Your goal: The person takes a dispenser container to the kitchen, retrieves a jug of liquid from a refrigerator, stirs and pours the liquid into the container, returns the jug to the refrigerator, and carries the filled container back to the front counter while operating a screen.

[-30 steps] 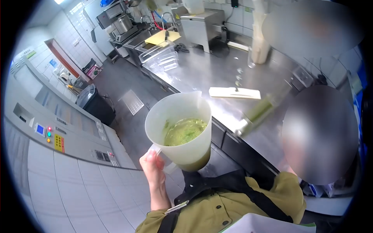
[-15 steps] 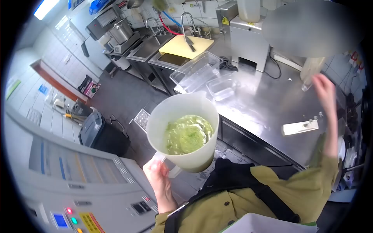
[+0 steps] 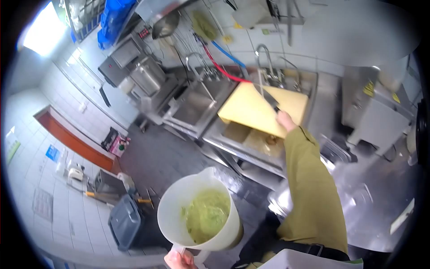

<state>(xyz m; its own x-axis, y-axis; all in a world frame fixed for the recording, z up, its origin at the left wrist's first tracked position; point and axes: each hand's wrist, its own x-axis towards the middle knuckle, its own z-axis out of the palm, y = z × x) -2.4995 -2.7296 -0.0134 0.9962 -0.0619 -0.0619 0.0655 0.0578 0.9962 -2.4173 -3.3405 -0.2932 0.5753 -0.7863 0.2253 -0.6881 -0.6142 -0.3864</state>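
My left hand (image 3: 180, 259) is closed around the handle of a translucent white pitcher (image 3: 172, 219), at the bottom of the view. Inside the pitcher sits a pale green, slightly frothy liquid (image 3: 207, 215) with darker bits at its edge. My right hand (image 3: 285, 120) reaches forward and grips the handle of a knife (image 3: 270, 98). The knife's dark blade points away from me, over a yellow cutting board (image 3: 246, 105) that lies across part of a steel sink (image 3: 242, 150). A curved tap (image 3: 263, 50) stands just behind the blade.
Left of the board is another sink basin (image 3: 197, 107), with a large steel pot (image 3: 148, 76) beyond it. A lidded dark bin (image 3: 124, 223) stands on the floor at left. On the right are a steel counter (image 3: 358, 179) and a boxy machine (image 3: 376, 105).
My right hand has moved from above the right counter to the board and taken hold of the knife. The view has turned towards the sinks. The pitcher stays in my left hand.
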